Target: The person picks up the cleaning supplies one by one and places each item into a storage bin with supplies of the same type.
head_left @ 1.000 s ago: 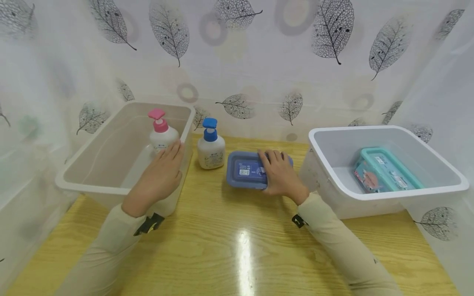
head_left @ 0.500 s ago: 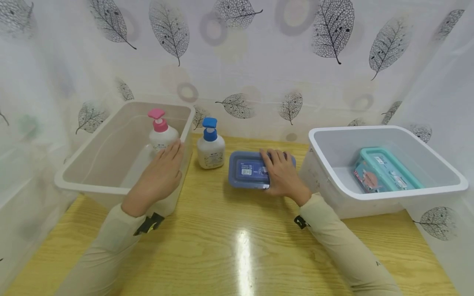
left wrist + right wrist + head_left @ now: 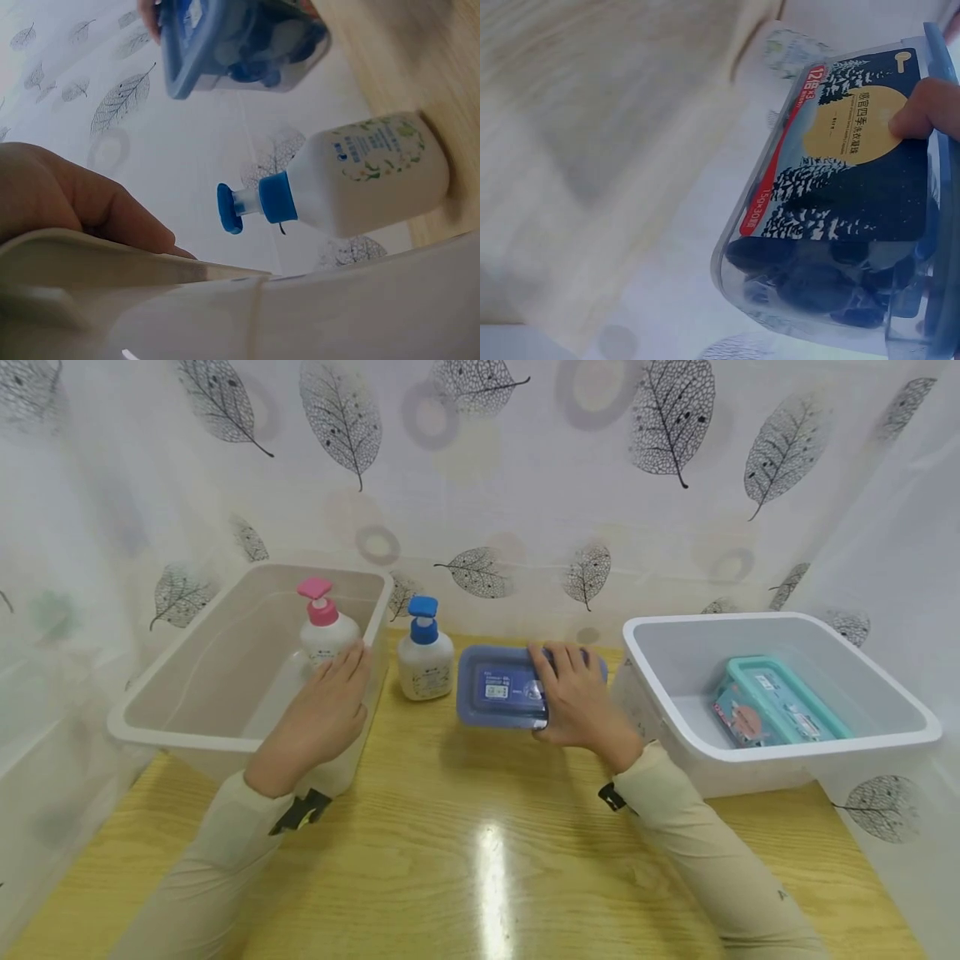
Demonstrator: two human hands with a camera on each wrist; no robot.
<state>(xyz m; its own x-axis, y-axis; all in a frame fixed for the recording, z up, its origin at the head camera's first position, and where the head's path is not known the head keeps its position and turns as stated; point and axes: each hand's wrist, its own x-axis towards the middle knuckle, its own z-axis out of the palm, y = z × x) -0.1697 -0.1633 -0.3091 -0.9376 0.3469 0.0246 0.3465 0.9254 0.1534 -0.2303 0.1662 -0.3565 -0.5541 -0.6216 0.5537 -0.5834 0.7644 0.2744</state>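
My right hand grips a blue-lidded box of laundry pods from above, at its right end. The box hangs over the table, its shadow below it. Dark pods and a printed label on the clear tub show in the right wrist view. My left hand rests on the right rim of the left bin, its fingers laid straight in the head view. Inside that bin stands a white pump bottle with a pink top, partly behind the fingers. A blue-topped pump bottle stands between bin and box.
At the right, a white-rimmed bin holds a teal-lidded box. Behind the wooden table hangs a leaf-patterned curtain.
My right hand has raised the laundry pod box off the table, after a small shift to the right. My left hand stays on the bin rim, and the pump bottles have not moved.
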